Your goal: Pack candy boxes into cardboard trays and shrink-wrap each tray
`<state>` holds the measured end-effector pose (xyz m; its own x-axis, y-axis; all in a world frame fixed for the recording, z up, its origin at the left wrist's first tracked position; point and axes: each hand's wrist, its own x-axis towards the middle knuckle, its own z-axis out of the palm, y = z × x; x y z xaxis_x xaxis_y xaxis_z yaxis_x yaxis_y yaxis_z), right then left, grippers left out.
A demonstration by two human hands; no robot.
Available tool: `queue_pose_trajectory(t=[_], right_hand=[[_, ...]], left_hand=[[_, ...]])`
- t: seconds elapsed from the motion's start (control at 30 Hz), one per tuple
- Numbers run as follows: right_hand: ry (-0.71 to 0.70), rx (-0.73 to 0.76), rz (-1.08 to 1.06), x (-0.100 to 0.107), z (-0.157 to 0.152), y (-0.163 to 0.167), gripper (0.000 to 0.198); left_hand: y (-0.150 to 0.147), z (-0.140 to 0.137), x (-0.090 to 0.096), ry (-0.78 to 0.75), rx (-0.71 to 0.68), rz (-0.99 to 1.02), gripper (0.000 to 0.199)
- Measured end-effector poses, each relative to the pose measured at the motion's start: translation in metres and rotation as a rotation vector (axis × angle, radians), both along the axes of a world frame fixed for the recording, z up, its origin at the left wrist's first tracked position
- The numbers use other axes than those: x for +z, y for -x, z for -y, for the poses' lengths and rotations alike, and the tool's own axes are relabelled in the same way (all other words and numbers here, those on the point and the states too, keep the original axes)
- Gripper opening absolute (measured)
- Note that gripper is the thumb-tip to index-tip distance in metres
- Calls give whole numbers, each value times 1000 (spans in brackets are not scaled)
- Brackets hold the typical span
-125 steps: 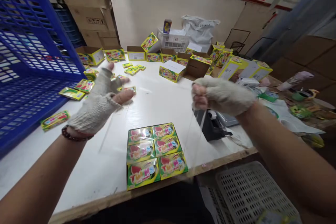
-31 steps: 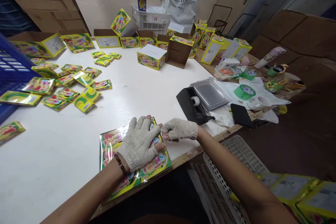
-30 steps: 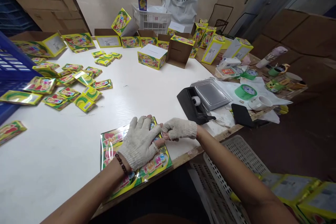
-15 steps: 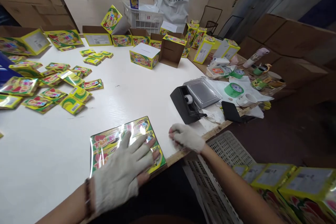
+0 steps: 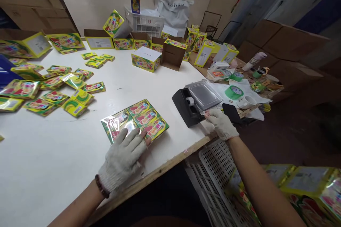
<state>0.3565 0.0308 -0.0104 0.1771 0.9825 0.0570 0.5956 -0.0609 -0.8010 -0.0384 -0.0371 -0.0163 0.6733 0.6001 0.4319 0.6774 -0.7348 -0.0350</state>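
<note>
Pack (image 5: 144, 117) left of dispenser (image 5: 183, 109): shiny, likely slick, light, fairly stiff, corners crushable; best taken by opposite sides. Left hand (image 5: 121, 159) spread on its near edge, gripping nothing. Right hand (image 5: 221, 124) at dispenser's tip, fingers curled; cannot tell if pinching anything.

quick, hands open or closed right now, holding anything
Left hand: open, on the block of boxes.
Right hand: curled at the tape dispenser; whether it grips anything cannot be told.
</note>
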Motion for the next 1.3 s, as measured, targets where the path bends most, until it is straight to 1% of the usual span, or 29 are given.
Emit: queue_pose_trajectory(t=[0.03, 0.1, 0.17, 0.23, 0.3, 0.37, 0.47, 0.53, 0.6, 0.7, 0.73, 0.8, 0.9, 0.97, 1.03, 1.1, 1.2, 1.3], right_hand=[[-3, -40, -44, 1, 8, -1, 32], [60, -105, -189, 0, 24, -3, 33], [148, -134, -336, -9, 35, -1, 37], [197, -149, -427, -22, 38, 5, 40], [211, -165, -443, -35, 35, 14, 39], [228, -190, -431, -43, 30, 20, 35], [265, -199, -379, -45, 29, 24, 28], [283, -167, -381, -41, 36, 27, 30], [277, -104, -458, -37, 47, 36, 36], [304, 34, -633, -30, 65, 68, 44], [322, 87, -664, -27, 70, 83, 45], [337, 210, -672, -20, 77, 113, 44], [292, 347, -655, -7, 77, 152, 43], [285, 382, -666, -1, 73, 168, 44], [292, 405, -657, 3, 70, 179, 44], [310, 426, -626, 5, 67, 186, 43], [371, 414, -589, 3, 66, 194, 40], [434, 360, -627, -5, 65, 200, 36]], left_hand=[[-2, -5, -1, 5, 16, -5, 36], [-4, -10, -3, 8, 33, 5, 29], [-5, -11, -3, 23, 34, 21, 22], [-6, -10, -1, 22, 28, 48, 17], [-8, -10, 1, 0, 30, 91, 17], [-12, -10, 1, -51, 60, 149, 17], [-17, -8, -2, -104, 98, 214, 18], [-17, -7, -6, -96, 83, 251, 14], [-14, -5, -9, -74, 40, 286, 12], [-11, -3, -10, -50, -53, 320, 13], [-10, -3, -10, -46, -59, 334, 14], [-11, -1, -9, -51, -1, 365, 11], [-13, 2, -12, -97, 138, 365, 8], [-14, 4, -16, -118, 133, 345, 11], [-13, 7, -21, -104, 62, 351, 16], [-12, 9, -22, -81, 30, 383, 15], [-11, 10, -18, -37, 95, 387, 14], [-12, 9, -10, -16, 137, 321, 12]])
